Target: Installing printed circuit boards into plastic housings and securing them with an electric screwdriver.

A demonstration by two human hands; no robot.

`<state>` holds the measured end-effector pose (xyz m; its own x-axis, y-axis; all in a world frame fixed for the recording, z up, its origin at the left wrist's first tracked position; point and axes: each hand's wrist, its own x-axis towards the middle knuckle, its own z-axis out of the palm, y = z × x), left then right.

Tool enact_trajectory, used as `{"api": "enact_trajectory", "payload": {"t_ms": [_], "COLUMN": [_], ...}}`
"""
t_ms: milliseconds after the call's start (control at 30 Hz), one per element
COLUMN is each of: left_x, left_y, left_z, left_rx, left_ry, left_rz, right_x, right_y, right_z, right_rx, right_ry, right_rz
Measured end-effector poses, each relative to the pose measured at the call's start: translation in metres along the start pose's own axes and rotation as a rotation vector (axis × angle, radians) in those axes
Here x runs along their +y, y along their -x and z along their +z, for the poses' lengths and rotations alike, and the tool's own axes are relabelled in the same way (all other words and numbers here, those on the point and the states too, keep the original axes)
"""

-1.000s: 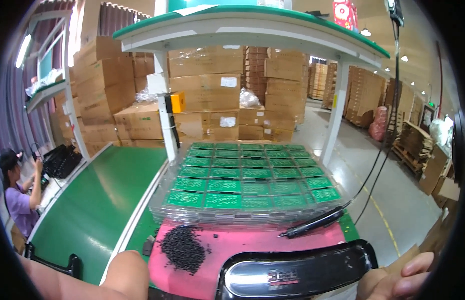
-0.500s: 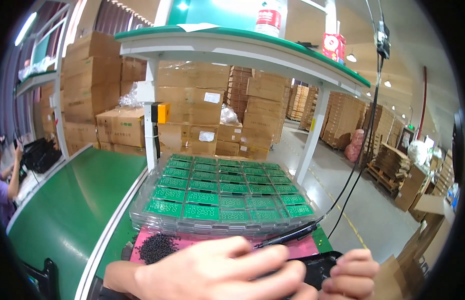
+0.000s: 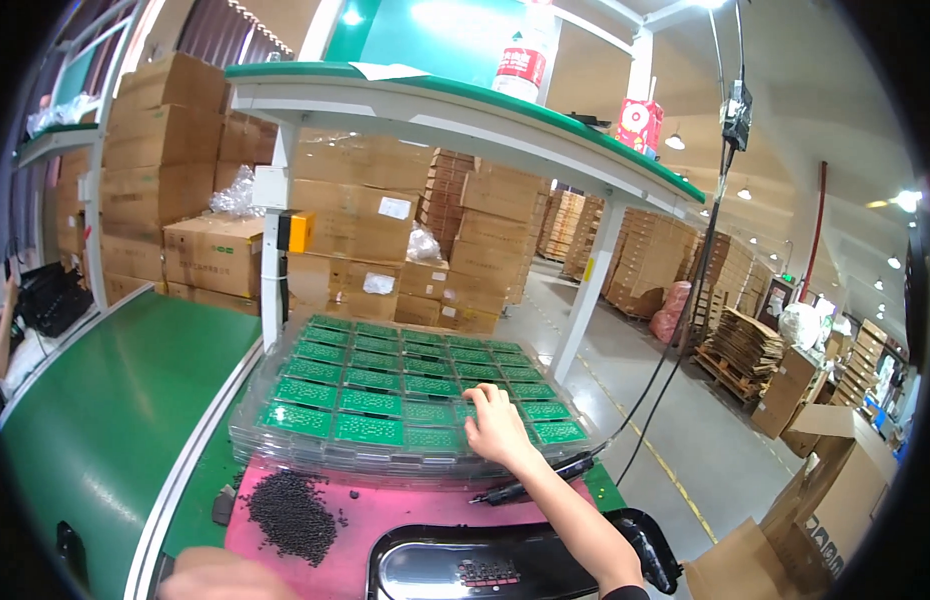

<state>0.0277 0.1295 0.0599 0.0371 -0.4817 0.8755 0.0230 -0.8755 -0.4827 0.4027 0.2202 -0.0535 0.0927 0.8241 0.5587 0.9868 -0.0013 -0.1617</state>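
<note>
- The right hand is reaching forward over the stack of clear plastic trays, its fingers spread apart and resting on the green circuit boards in the near right part of the top tray; it is not closing around anything.
- The trays are lying across the middle of the tabletop, filled with rows of those boards, just beyond the pink mat.
- The left hand is showing only as a blurred edge at the near left of the tabletop, so I cannot tell whether it is open or closed; it is lying nearest to the pile of small black screws.
- That pile is sitting on the left part of the pink mat, well apart from the right hand.
- A black electric screwdriver is lying beside the near right corner of the trays, just under the right forearm, with its cable rising up to the right.
- A black moulded housing is lying at the near edge of the tabletop, overlapping the mat.
- A green conveyor belt is running along the left side.
</note>
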Motion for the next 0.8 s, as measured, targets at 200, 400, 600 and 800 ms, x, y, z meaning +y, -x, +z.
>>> {"api": "enact_trajectory", "payload": {"t_ms": [200, 400, 600, 800], "left_x": [-0.002, 0.000, 0.000, -0.015], "left_y": [0.111, 0.203, 0.213, 0.212], "left_z": [0.111, 0.169, 0.156, 0.121], "left_rx": [-0.859, -1.126, -1.095, -1.260], "left_ry": [0.293, 0.384, 0.444, 0.225], "left_rz": [-0.433, -0.542, -0.625, -0.667], "right_x": [0.028, 0.022, 0.026, -0.039], "right_y": [-0.027, -0.045, -0.033, 0.010], "right_z": [0.060, 0.070, 0.059, -0.036], "right_rx": [-0.282, -0.326, 0.016, 0.234], "right_ry": [0.128, 0.249, 0.199, -0.172], "right_rz": [0.214, 0.029, -0.153, -0.214]}}
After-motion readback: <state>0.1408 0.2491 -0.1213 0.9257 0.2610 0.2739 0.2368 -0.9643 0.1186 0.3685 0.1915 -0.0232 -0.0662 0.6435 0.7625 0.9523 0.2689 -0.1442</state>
